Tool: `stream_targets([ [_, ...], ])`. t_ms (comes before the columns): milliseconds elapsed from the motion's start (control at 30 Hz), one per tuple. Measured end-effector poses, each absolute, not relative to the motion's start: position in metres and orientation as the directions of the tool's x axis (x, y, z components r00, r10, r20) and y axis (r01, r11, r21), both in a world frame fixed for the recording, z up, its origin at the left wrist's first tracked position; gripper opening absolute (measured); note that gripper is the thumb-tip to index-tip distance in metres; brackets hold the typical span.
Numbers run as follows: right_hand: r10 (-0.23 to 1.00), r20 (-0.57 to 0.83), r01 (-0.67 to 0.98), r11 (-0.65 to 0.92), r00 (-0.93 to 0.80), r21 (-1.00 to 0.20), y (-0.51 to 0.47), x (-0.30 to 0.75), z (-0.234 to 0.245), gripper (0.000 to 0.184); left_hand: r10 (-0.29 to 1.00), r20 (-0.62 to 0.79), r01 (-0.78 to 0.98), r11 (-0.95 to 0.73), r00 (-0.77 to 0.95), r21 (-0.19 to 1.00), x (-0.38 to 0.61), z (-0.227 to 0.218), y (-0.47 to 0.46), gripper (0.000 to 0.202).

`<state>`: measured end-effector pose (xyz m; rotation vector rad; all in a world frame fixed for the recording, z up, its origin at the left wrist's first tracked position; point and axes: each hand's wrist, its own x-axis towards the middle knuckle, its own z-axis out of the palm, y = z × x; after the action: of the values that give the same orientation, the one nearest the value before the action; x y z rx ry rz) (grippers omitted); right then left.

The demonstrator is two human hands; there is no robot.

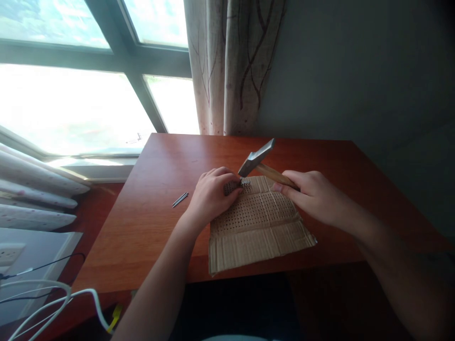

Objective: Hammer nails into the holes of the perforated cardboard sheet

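Observation:
A sheet of brown cardboard (pixel 263 237) lies on the table, its middle covered with rows of small holes. My right hand (pixel 309 192) is wrapped round the wooden handle of a hammer (pixel 261 156). The metal head is tilted above the far edge of the cardboard, close to my left fingertips. My left hand (pixel 215 192) rests on the cardboard's far left part, thumb and forefinger brought together in a pinch; what they hold is hidden. Beside them, small shiny metal bits (pixel 246 183) show at the sheet's far edge. Left of that hand lie several thin nails (pixel 180 199).
The reddish-brown wooden table (pixel 152 237) has its far edge by a curtain (pixel 234 66) and a grey wall. A bright window (pixel 71 109) stands at the left. White cables (pixel 53 286) and a wall socket (pixel 12 255) are at lower left.

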<state>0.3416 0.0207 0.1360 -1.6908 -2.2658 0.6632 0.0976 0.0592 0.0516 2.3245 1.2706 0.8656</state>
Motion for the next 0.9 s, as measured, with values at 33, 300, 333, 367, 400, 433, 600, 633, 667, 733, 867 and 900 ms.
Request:
stream_targets([
  [33,0.952,-0.073,0.844,0.227,-0.298,-0.485,0.021,0.342,0.137,0.043,0.850,0.342,0.632,-0.527,0.402,0.568,0.097,0.051,0.059,0.014],
  [300,0.950,-0.089,0.845,0.220,-0.299,-0.487,0.021,0.338,0.141,0.040,0.879,0.300,0.641,-0.476,0.372,0.602,0.096,0.049,0.059,0.016],
  [333,0.946,-0.109,0.847,0.218,-0.306,-0.486,0.021,0.337,0.139,0.039,0.880,0.298,0.642,-0.474,0.371,0.603,0.096,0.048,0.059,0.016],
  [367,0.942,-0.127,0.848,0.216,-0.312,-0.485,0.021,0.337,0.138,0.039,0.881,0.296,0.641,-0.473,0.370,0.605,0.096,0.048,0.059,0.017],
  [400,0.939,-0.140,0.849,0.213,-0.315,-0.483,0.021,0.336,0.137,0.039,0.881,0.294,0.638,-0.471,0.371,0.609,0.096,0.048,0.059,0.017],
  [433,0.937,-0.146,0.850,0.212,-0.316,-0.481,0.021,0.336,0.136,0.039,0.882,0.292,0.635,-0.470,0.371,0.613,0.096,0.048,0.059,0.017],
  [600,0.946,-0.104,0.851,0.223,-0.306,-0.475,0.020,0.336,0.134,0.040,0.882,0.291,0.627,-0.469,0.370,0.622,0.096,0.049,0.060,0.014],
  [633,0.946,-0.108,0.850,0.221,-0.307,-0.478,0.021,0.335,0.134,0.039,0.883,0.289,0.627,-0.467,0.370,0.624,0.096,0.049,0.060,0.014],
  [667,0.944,-0.118,0.849,0.218,-0.309,-0.481,0.021,0.334,0.134,0.037,0.883,0.288,0.624,-0.466,0.370,0.627,0.096,0.048,0.060,0.015],
  [733,0.938,-0.144,0.848,0.211,-0.316,-0.487,0.021,0.333,0.133,0.034,0.883,0.287,0.617,-0.466,0.372,0.634,0.096,0.048,0.060,0.015],
  [867,0.934,-0.143,0.840,0.220,-0.328,-0.495,0.022,0.333,0.130,0.031,0.883,0.292,0.609,-0.466,0.368,0.642,0.095,0.046,0.060,0.015],
  [900,0.934,-0.135,0.837,0.224,-0.330,-0.499,0.022,0.333,0.130,0.031,0.884,0.291,0.610,-0.465,0.367,0.642,0.096,0.046,0.060,0.015],
])
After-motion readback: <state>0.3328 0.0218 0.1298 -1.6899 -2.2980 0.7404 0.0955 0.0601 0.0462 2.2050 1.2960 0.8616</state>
